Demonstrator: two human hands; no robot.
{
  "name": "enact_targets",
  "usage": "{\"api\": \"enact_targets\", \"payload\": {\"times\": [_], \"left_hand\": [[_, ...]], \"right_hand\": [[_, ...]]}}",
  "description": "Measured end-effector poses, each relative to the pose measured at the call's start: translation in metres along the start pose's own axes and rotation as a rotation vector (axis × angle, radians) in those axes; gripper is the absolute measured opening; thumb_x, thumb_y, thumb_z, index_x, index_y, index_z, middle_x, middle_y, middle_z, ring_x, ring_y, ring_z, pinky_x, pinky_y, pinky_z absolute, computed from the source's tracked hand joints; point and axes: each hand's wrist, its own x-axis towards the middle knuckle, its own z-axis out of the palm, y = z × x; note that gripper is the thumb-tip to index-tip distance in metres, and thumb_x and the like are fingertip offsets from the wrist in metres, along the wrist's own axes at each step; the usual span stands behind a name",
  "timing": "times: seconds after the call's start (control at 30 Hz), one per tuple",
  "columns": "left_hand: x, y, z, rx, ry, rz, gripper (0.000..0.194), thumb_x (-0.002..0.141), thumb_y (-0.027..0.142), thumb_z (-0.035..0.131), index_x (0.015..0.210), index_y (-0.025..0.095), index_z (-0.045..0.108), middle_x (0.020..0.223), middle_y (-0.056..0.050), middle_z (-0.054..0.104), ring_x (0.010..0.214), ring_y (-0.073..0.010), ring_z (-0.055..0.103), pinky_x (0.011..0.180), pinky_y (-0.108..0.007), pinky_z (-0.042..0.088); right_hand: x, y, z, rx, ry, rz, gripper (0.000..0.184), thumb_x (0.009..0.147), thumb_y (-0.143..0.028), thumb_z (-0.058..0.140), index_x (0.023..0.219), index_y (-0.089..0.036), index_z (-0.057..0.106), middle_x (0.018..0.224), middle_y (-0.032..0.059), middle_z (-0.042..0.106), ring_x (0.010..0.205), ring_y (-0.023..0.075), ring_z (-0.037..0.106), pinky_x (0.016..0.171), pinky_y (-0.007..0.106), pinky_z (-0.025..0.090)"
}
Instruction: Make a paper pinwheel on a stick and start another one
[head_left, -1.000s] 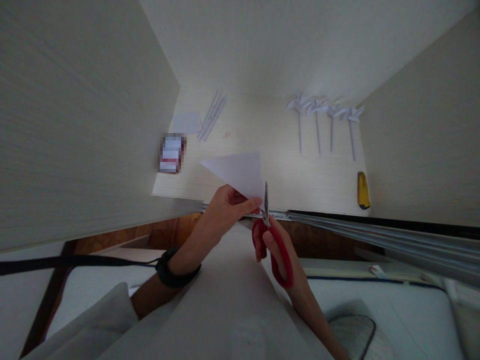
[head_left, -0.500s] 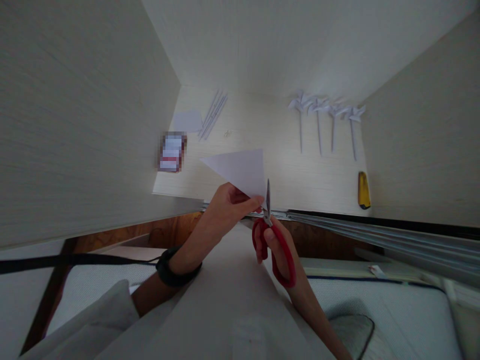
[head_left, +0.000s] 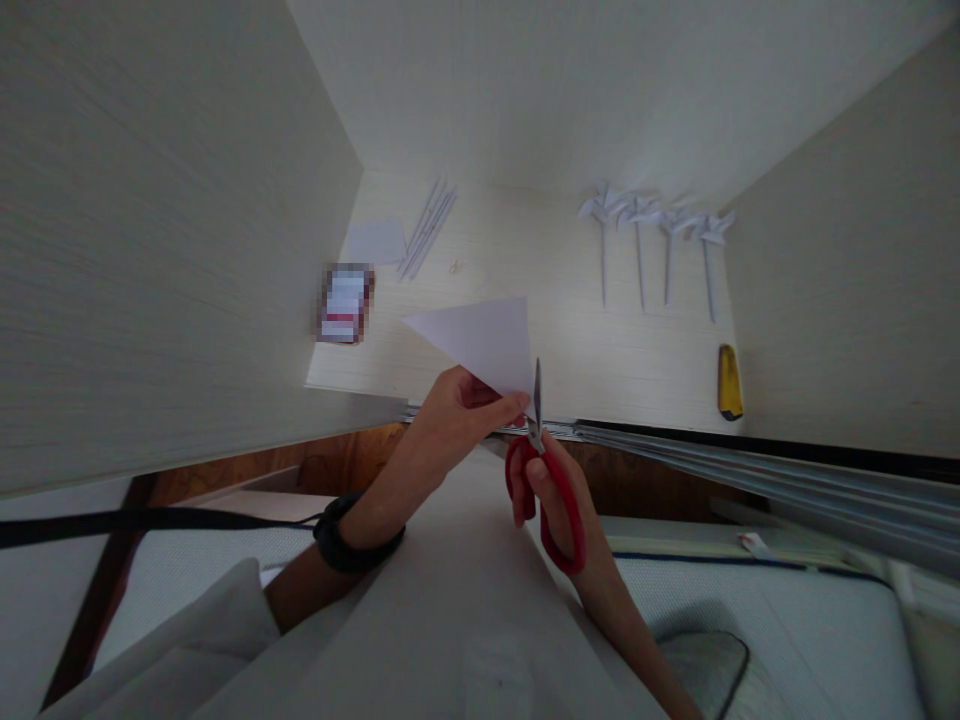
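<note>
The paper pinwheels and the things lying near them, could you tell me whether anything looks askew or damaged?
Nothing looks clearly damaged. The paper pinwheels lie in a row; only some small pale bits beside the white sticks look stray, too small to identify.

And here I'm looking into what seems to be a home, quite possibly a bedroom! From my remote seat I get a pale, wood-textured shelf [head_left: 562,360] boxed in by matching panels [head_left: 195,220], very much like a built-in cupboard. Metal sliding tracks [head_left: 735,475] run along its front edge. Down below, there's brown wood grain [head_left: 637,480], and low on the right, a white, mattress-like pad [head_left: 810,620] with dark piping, a rounded grey cushion-like shape [head_left: 697,660] beside me!
</note>
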Motion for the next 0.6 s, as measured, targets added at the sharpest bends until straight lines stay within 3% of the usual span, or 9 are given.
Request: {"api": "enact_targets", "payload": {"times": [0.37, 0.6], "left_hand": [[0.0003, 0.0011, 0.0002, -0.020, 0.022, -0.025, 0.014, 0.062, 0.025, 0.074, 0.068, 0.014, 0.067, 0.062, 0.002, 0.067, 0.054, -0.0105, 0.057, 0.056, -0.022, 0.048], [0.0002, 0.0002, 0.0021, -0.004, 0.026, -0.011, 0.013, 0.062, 0.024, 0.074, 0.068, 0.014, 0.068, 0.061, 0.002, 0.066, 0.054, -0.0093, 0.057, 0.054, -0.019, 0.047]], "right_hand": [[-0.0011, 0.0069, -0.0020, 0.023, 0.011, -0.021, 0.032, 0.096, -0.041, 0.050, 0.088, -0.010, 0.052, 0.065, -0.0044, 0.046, 0.049, 0.0022, 0.042, 0.045, 0.013, 0.039], [-0.0046, 0.0032, -0.0008, 0.074, -0.006, -0.015, 0.037, 0.096, -0.047, 0.048, 0.091, -0.010, 0.053, 0.070, -0.0023, 0.048, 0.053, 0.0033, 0.044, 0.047, 0.014, 0.039]]}}
